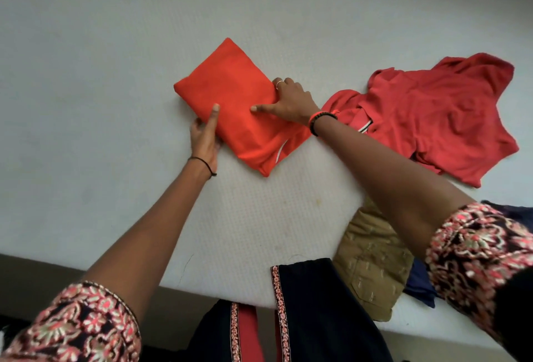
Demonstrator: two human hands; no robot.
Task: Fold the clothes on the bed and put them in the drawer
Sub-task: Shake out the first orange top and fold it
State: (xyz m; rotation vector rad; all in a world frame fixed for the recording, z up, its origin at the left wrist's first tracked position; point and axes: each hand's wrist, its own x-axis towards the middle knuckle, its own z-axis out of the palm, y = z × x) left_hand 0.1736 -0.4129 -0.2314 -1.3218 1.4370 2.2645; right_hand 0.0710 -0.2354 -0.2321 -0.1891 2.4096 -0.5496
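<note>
Head view: on the white bed (101, 67) a folded orange-red garment (239, 108) lies as a compact rectangle a little left of centre. The left hand (205, 137) grips its near-left edge, thumb on top and fingers tucked beneath. The right hand (288, 99) holds the right edge, thumb spread flat over the cloth and fingers curled down at the edge. The fold looks finished, so I judge the step in hand to be lifting this piece for the drawer, which is not in view.

Just right of it sprawls an unfolded red shirt (438, 119). At the near right lie a khaki garment (372, 260) and a dark blue one (421, 285).

The next move calls for raising both edges together and level, so the layers do not slide open.
</note>
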